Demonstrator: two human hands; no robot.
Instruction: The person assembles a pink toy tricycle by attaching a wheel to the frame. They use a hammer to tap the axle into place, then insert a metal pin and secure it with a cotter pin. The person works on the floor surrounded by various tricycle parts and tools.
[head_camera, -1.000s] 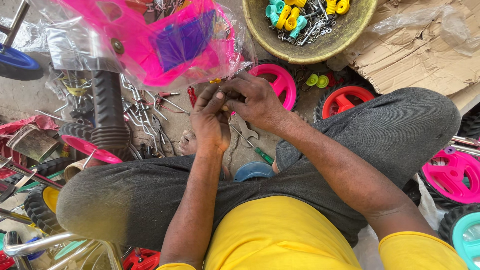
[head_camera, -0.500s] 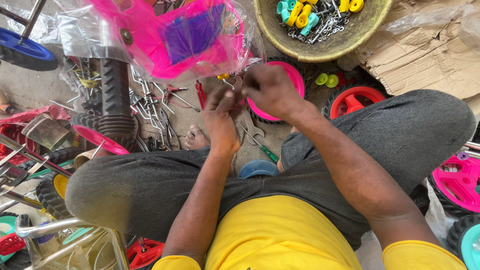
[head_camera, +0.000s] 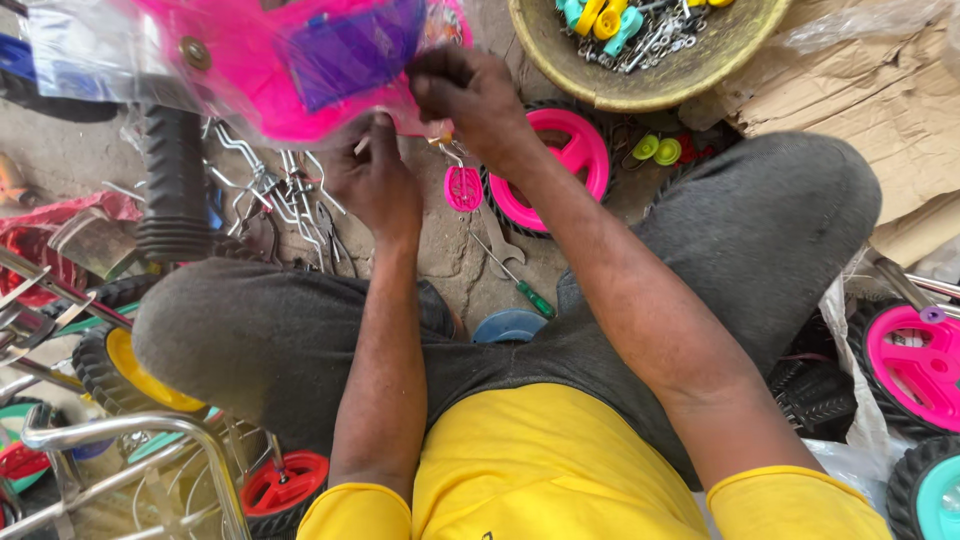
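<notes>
both hands grip the pink toy body (head_camera: 270, 75) (plastic-wrapped).

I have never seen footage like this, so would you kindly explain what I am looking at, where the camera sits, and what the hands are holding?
There is no machine here: a person sits cross-legged on the ground, and a camera worn on their head looks down at their own arms and knees. The left hand and the right hand both grip a bright pink plastic toy body with a purple panel, partly wrapped in clear film. On the ground lie a pink wheel, a green-handled screwdriver, a spanner and a heap of metal rods. At the top stands a round bowl of coloured small parts. More wheels lie at the right edge and lower left.
</notes>
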